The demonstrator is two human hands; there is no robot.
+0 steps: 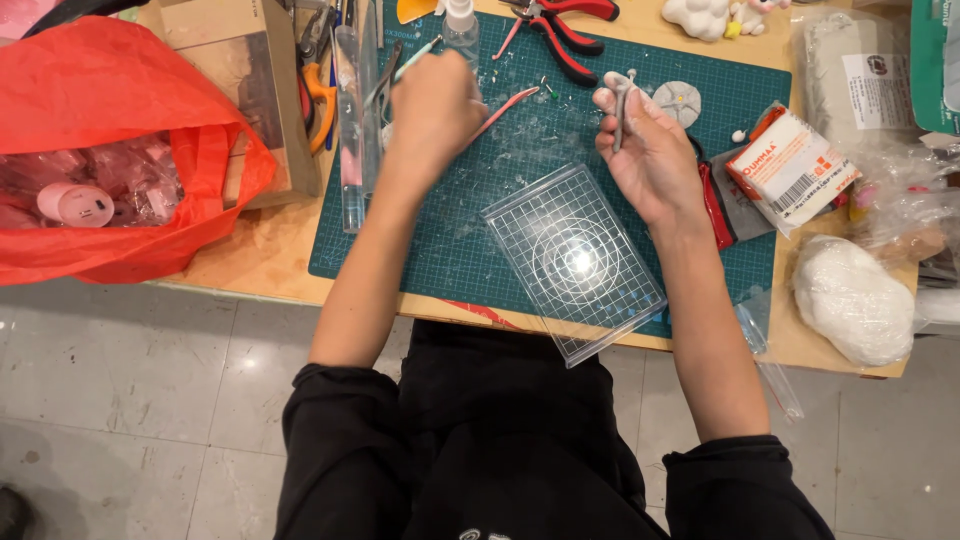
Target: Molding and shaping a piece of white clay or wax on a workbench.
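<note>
My left hand (432, 105) is closed around a thin teal-handled tool (415, 60) at the far left of the green cutting mat (450, 230). A pink-tipped modelling tool (508, 103) lies on the mat just right of that hand. My right hand (648, 145) is held palm up over the mat, pinching a small strip of grey clay (622, 100) between thumb and fingers. A flat grey clay disc (678, 100) lies on the mat just beyond the right hand. A clear gridded acrylic plate (572, 262) rests on the mat's near edge, between my forearms.
A red plastic bag (110, 150) and a cardboard box (250, 70) sit at the left. Red-handled pliers (565, 25), a small spray bottle (460, 20) and white clay figures (710, 15) line the back. At the right lie a wrapped clay block (790, 165) and a white clay lump (852, 298).
</note>
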